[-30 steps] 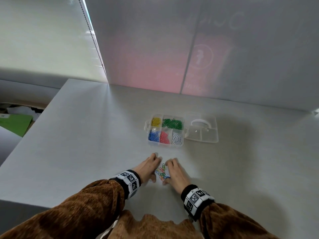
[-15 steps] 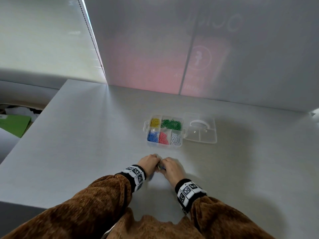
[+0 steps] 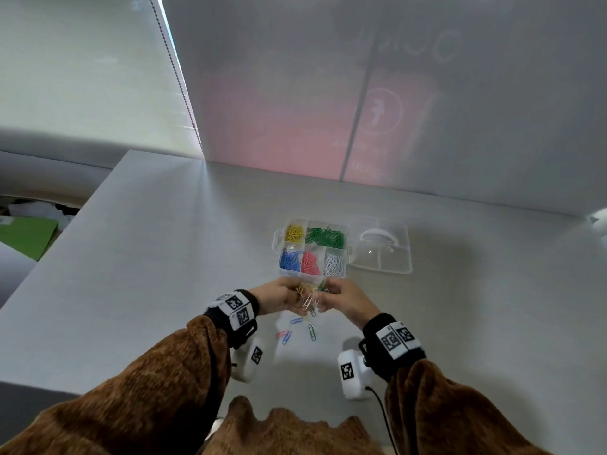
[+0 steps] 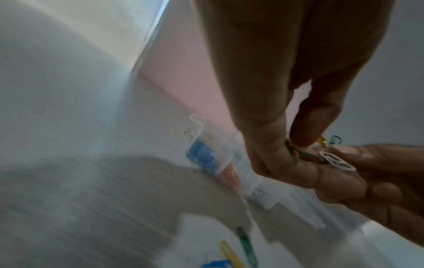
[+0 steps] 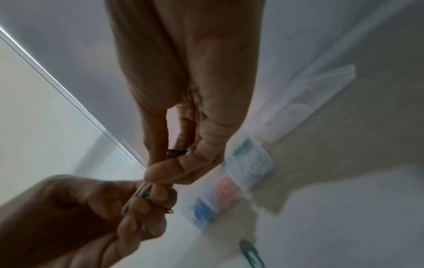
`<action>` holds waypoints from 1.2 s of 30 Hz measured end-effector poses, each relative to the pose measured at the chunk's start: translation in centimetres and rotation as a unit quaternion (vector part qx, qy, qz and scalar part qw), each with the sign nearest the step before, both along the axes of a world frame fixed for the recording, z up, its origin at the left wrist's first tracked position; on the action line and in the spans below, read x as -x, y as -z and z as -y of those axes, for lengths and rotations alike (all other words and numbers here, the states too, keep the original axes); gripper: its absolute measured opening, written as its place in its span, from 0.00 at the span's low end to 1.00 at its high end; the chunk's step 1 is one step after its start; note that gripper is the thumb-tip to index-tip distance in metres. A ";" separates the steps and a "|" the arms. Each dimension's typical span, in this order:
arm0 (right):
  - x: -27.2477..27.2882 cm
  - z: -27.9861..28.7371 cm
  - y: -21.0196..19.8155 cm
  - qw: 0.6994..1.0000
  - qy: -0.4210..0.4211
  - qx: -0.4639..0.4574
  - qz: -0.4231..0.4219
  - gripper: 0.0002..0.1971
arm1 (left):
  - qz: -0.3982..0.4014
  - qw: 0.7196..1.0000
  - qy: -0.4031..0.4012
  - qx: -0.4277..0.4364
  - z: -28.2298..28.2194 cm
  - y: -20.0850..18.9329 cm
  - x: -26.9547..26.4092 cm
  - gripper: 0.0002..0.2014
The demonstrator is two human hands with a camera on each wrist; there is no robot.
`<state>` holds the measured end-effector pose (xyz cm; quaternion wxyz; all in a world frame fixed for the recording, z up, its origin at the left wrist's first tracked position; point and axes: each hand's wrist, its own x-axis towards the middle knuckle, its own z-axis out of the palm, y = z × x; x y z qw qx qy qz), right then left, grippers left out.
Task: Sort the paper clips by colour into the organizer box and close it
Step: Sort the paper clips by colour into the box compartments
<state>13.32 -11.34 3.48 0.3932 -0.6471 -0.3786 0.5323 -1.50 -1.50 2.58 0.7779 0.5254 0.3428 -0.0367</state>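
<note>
A person's left hand (image 3: pixel 279 297) and right hand (image 3: pixel 341 298) meet above a pale worktop (image 3: pixel 164 274), just in front of a clear organizer box (image 3: pixel 312 249) that stands with its lid (image 3: pixel 381 249) folded flat to the right. Left of the box's front edge, the left hand's fingers (image 4: pixel 270 157) curl round a mixed bunch of paper clips (image 3: pixel 308 297), thumb pressed against forefinger; a white clip (image 4: pixel 336 161) juts from the bunch. To the right, the right hand's thumb and fingertips (image 5: pixel 174 174) pinch into the same bunch, a blue clip (image 5: pixel 177 150) caught between them. Both hands are raised off the surface, and the bunch hangs between them, close to the box's near wall.

Below the hands, on the worktop nearer the person than the box, lie a few loose clips (image 3: pixel 297 331): blue, pink and green.

Inside the box, the back row holds yellow clips (image 3: pixel 294 233) at left and green clips (image 3: pixel 325 237) to their right. The front row runs blue (image 3: pixel 290 260), pink (image 3: pixel 310 262) and white (image 3: pixel 334 264). A white handle (image 3: pixel 377 234) shows through the lid, which lies touching the box's right side.

Brown fleecy sleeves (image 3: pixel 147 389) and black wristbands with printed markers (image 3: pixel 236 307) frame the scene. The wrist views are blurred.
</note>
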 end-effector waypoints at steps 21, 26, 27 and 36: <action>1.0 -0.8 -6.5 0.979 0.052 -0.166 0.108 0.13 | 0.161 0.902 -0.174 0.361 0.2 -2.8 0.1 0.24; 1.0 -0.3 -6.9 0.972 0.033 -0.176 0.152 0.11 | 0.169 0.898 -0.174 0.367 0.1 -2.9 0.4 0.27; 1.1 -0.3 -6.9 0.971 0.008 -0.174 0.166 0.09 | 0.169 0.899 -0.179 0.361 0.1 -2.9 0.5 0.27; 1.8 0.1 -5.4 0.906 -0.128 -0.190 0.356 0.04 | 0.197 0.879 -0.190 0.390 0.3 -2.9 0.5 0.30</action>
